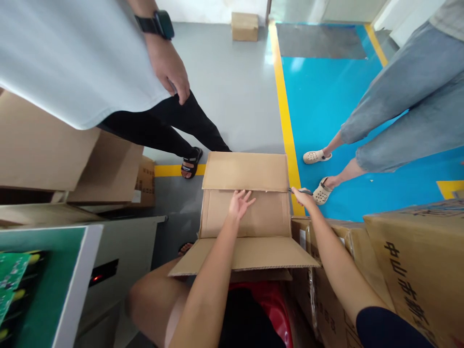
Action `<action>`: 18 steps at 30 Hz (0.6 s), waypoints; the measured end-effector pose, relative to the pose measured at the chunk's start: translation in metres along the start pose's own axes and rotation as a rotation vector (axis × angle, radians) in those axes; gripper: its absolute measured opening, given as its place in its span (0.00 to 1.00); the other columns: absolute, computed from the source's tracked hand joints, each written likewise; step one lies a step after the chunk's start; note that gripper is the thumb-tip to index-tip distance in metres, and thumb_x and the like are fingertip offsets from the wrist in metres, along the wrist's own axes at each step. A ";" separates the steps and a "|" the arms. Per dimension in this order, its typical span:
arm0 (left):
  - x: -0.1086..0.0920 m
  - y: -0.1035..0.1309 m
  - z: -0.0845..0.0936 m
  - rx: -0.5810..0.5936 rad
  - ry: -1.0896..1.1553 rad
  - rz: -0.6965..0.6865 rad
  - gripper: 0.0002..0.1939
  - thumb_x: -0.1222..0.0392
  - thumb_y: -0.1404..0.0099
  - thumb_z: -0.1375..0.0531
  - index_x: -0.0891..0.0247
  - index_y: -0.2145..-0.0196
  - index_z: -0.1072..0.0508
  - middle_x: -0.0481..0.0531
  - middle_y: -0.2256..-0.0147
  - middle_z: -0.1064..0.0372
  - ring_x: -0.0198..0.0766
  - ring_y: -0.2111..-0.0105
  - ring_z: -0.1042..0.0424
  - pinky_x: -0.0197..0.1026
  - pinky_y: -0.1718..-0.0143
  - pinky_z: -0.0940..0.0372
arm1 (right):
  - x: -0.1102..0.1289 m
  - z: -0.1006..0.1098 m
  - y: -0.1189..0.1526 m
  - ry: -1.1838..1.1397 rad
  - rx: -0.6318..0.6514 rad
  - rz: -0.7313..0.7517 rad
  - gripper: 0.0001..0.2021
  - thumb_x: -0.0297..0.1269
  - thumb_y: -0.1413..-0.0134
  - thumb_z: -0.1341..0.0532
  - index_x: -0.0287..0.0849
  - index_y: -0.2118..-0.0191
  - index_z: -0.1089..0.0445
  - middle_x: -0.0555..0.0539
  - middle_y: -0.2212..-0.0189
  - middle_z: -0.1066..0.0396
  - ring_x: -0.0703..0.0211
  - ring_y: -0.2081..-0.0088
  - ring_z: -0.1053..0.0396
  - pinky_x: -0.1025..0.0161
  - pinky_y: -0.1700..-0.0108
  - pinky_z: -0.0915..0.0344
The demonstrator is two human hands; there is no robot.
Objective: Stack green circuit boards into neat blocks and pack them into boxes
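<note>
A cardboard box (pixel 253 212) stands before me. Its far flap (pixel 246 171) lies partly across the top, and its near flap (pixel 246 253) is folded out towards me. My left hand (pixel 241 205) has its fingers spread over the box's inside, the fingertips at the far flap's edge. At the box's right side, my right hand (pixel 301 196) is closed around a slim grey tool (pixel 307 191). The tool's dark tip is by the right corner of the far flap. Most of the tool is hidden in the hand, so its exact kind is unclear.
Large cartons stand at right (pixel 413 270) and left (pixel 108 166). A grey cabinet (pixel 126 251) and green-lined tray (pixel 68 275) with circuit boards are at lower left. Two people stand beyond the box; one's hand (pixel 168 65) hangs down. A small carton (pixel 245 27) lies by the wall.
</note>
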State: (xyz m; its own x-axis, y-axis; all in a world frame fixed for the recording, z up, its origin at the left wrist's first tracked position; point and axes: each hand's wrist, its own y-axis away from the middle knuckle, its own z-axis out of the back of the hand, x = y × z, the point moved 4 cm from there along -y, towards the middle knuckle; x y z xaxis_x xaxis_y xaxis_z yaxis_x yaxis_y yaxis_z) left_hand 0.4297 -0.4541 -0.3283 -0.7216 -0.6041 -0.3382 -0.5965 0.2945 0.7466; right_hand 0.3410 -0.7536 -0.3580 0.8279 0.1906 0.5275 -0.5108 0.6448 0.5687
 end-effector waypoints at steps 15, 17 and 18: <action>0.000 0.006 -0.004 0.011 0.013 -0.019 0.18 0.56 0.34 0.40 0.62 0.48 0.32 0.56 0.48 0.33 0.43 0.52 0.30 0.53 0.52 0.30 | -0.011 -0.021 0.017 -0.231 0.066 -0.091 0.14 0.45 0.36 0.42 0.37 0.64 0.30 0.52 0.72 0.31 0.70 0.75 0.35 0.69 0.73 0.34; -0.001 0.007 -0.004 0.011 0.005 -0.012 0.18 0.56 0.34 0.40 0.62 0.48 0.32 0.56 0.48 0.33 0.43 0.52 0.30 0.53 0.52 0.30 | -0.011 -0.023 0.022 -0.242 0.078 -0.108 0.15 0.46 0.36 0.42 0.37 0.64 0.31 0.53 0.73 0.32 0.70 0.77 0.36 0.70 0.74 0.35; -0.001 0.007 -0.004 0.011 0.003 -0.010 0.18 0.56 0.34 0.40 0.62 0.48 0.32 0.56 0.48 0.33 0.43 0.52 0.30 0.53 0.52 0.30 | -0.012 -0.024 0.025 -0.247 0.082 -0.117 0.16 0.46 0.36 0.43 0.37 0.64 0.31 0.53 0.74 0.32 0.70 0.77 0.36 0.70 0.74 0.35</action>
State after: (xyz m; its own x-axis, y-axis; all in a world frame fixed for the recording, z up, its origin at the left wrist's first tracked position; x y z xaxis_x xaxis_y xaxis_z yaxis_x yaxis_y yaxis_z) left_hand 0.4276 -0.4542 -0.3202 -0.7149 -0.6088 -0.3440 -0.6072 0.2965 0.7371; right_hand 0.3239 -0.7219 -0.3656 0.8058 -0.0747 0.5875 -0.4404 0.5877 0.6787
